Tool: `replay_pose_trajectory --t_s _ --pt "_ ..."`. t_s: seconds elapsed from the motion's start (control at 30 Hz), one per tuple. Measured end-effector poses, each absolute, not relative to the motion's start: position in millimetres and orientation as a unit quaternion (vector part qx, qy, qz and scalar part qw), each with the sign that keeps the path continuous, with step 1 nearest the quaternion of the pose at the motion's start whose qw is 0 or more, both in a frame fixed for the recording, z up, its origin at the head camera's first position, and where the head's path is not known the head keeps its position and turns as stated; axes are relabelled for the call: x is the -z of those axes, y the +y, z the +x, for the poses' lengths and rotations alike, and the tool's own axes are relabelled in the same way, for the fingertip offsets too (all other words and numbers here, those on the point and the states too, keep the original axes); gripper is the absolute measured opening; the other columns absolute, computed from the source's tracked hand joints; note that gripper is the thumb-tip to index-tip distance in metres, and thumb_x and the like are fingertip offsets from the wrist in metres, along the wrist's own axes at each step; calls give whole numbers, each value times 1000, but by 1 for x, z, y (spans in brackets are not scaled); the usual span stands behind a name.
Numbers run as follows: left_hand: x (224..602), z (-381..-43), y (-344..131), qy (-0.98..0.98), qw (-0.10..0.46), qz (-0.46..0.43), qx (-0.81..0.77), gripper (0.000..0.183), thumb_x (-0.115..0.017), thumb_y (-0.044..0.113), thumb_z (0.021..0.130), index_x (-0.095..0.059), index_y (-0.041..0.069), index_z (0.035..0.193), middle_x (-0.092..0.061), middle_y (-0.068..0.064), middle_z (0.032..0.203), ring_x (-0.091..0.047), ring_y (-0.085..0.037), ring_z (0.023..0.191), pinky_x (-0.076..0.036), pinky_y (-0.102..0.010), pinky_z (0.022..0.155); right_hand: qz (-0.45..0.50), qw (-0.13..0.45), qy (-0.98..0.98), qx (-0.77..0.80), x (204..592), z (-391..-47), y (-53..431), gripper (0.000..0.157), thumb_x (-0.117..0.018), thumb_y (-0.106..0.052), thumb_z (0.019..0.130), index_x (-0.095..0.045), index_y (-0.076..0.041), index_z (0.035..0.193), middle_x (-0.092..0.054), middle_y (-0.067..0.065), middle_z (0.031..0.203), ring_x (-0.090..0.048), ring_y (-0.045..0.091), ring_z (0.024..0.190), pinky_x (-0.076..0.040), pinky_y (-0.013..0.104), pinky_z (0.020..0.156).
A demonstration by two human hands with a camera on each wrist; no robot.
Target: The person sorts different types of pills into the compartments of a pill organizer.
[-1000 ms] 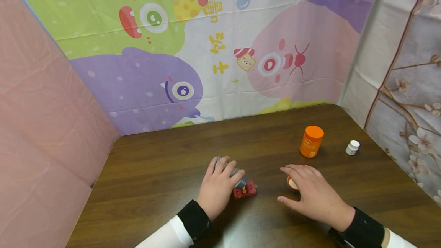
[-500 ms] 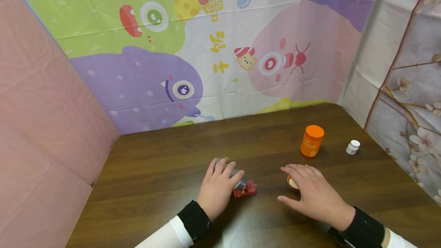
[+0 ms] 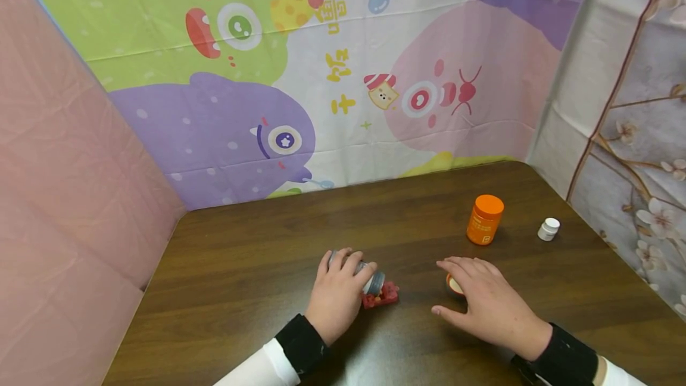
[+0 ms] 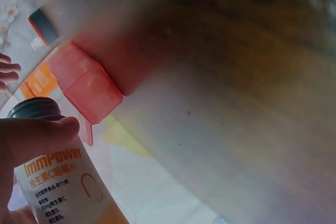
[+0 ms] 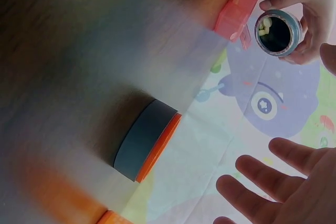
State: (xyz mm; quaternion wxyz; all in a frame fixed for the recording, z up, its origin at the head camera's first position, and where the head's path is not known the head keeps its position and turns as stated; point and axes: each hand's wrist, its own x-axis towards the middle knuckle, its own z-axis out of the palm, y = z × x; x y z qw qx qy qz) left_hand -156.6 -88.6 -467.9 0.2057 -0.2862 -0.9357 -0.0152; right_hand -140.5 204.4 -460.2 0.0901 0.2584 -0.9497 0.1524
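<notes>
My left hand (image 3: 339, 295) grips a pill bottle (image 3: 373, 283) with a grey neck, tilted with its mouth toward the right. In the left wrist view, the bottle's label (image 4: 58, 182) reads "ImmPower". Pale tablets (image 5: 266, 23) show inside the uncapped mouth in the right wrist view. Just below the mouth, a red translucent pill box (image 3: 390, 293) lies on the table with small pale bits inside. My right hand (image 3: 490, 301) holds nothing, its fingers spread above a dark grey cap (image 5: 144, 142) with an orange rim. The hand partly hides this cap in the head view.
An orange jar (image 3: 485, 220) stands upright beyond my right hand. Farther right is a small white bottle (image 3: 549, 229). The brown wooden table (image 3: 257, 255) ends at a cartoon-printed cloth (image 3: 354, 136) behind, with a pink cloth (image 3: 80, 195) on the left.
The bottle in my left hand has turned to a flatter tilt, its mouth rising slightly off the pill box. Tablets visible at the mouth earlier no longer show there. My right hand stays still.
</notes>
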Motion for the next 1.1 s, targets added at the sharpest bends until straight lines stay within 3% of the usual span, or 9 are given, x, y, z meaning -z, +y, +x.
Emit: replay_pose_trajectory --t_s 0.17,0.43,0.8,0.93,1.1 --pt "466 -153 -92 -939 208 -271 40 55 -82 22 71 -60 21 122 -59 -5 121 -45 -26 116 -37 -61 96 255 87 -951 -153 462 -141 204 76 -67 -63 78 -54 -12 133 -54 10 132 -45 25 119 -33 55 100" --pt "458 -132 -98 -941 212 -234 121 54 -82 33 73 -59 14 118 -64 -5 116 -52 -24 108 -45 -51 92 259 95 -950 -149 465 -144 207 74 -70 -58 78 -56 -9 130 -56 12 129 -47 28 117 -34 56 98" --pt "450 -77 -83 -921 54 -170 345 67 -81 40 75 -50 16 129 -61 0 115 -57 -14 99 -52 -39 78 258 104 -949 -148 470 -152 212 71 -71 -55 79 -57 -7 128 -58 12 125 -49 27 114 -36 56 96" --pt "454 -66 -77 -910 -25 -152 385 64 -80 41 76 -49 17 126 -64 -1 113 -61 -16 95 -54 -38 76 250 100 -951 -150 474 -156 216 70 -72 -54 78 -57 -6 127 -59 13 125 -49 28 115 -36 57 96" --pt "461 -59 -70 -900 -82 -152 400 62 -82 38 74 -48 17 121 -66 -4 111 -62 -12 93 -55 -35 75 242 99 -954 -148 476 -161 219 69 -73 -53 78 -58 -5 126 -60 14 123 -51 29 113 -37 58 95"
